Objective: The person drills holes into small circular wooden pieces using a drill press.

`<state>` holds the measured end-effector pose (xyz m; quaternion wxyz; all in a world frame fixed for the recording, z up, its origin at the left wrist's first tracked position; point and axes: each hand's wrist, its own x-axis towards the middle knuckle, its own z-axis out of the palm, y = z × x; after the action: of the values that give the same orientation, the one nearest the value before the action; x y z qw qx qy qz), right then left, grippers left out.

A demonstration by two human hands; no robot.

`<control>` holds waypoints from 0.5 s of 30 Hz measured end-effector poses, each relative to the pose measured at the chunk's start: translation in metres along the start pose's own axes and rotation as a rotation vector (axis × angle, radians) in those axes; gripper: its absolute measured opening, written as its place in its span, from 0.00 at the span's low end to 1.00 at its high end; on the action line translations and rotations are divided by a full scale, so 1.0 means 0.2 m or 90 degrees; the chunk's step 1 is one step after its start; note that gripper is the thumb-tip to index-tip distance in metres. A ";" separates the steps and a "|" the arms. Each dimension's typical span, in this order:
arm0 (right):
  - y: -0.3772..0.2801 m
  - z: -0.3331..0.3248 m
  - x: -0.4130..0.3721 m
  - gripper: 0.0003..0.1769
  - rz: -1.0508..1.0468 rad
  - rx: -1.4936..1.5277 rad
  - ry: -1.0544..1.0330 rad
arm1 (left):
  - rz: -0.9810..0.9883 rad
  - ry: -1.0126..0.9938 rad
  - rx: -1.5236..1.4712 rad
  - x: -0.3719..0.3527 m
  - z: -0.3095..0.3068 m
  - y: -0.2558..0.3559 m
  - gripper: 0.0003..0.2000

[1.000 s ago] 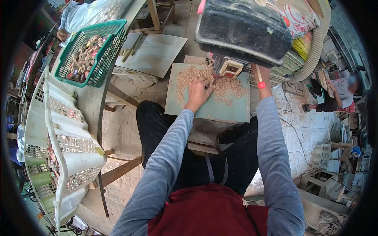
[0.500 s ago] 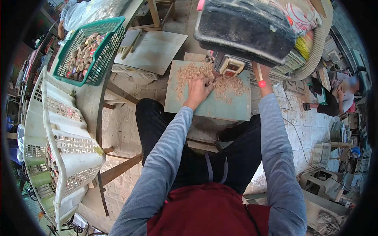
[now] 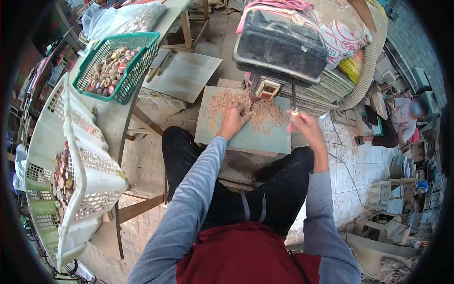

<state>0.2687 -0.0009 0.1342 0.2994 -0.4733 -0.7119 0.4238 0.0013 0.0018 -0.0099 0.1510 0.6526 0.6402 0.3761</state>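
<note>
A drill press with a dusty black housing stands over a green-grey work board. Curly wood shavings cover much of the board around the chuck. My left hand rests on the board just left of the chuck, fingers curled together in the shavings; whatever they pinch is hidden. At the right, my right hand has its fingers closed around the end of the feed lever, which hangs down from the press.
At the left, a green basket and a white crate hold small round wooden pieces. A plastic bag lies behind them on the table. Sacks and a ribbed hose are at right. Another person sits farther right.
My right hand has come down and toward me with the lever, out from behind the press housing. My left hand stays at the same spot on the board. The view has shifted slightly.
</note>
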 end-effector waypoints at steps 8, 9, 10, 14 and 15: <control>0.40 -0.01 -0.32 0.29 0.110 0.528 0.113 | -0.026 0.088 -0.068 -0.12 0.01 -0.02 0.10; 0.49 0.03 -0.34 0.29 0.141 0.595 0.142 | 0.009 0.112 -0.064 -0.17 0.00 -0.03 0.10; 0.58 0.07 -0.36 0.29 0.164 0.646 0.145 | 0.045 0.136 -0.058 -0.18 -0.03 -0.05 0.09; 0.70 0.07 -0.35 0.29 0.194 0.683 0.120 | 0.113 0.353 0.046 -0.08 -0.48 0.19 0.08; 0.71 0.06 -0.34 0.29 0.202 0.694 0.132 | 0.121 0.410 0.060 0.03 -0.63 0.21 0.07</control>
<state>0.3439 -0.0406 0.0010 0.5010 -0.3907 -0.2778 0.7206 -0.0550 -0.0344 0.1043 -0.1247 0.5634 0.6080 0.5453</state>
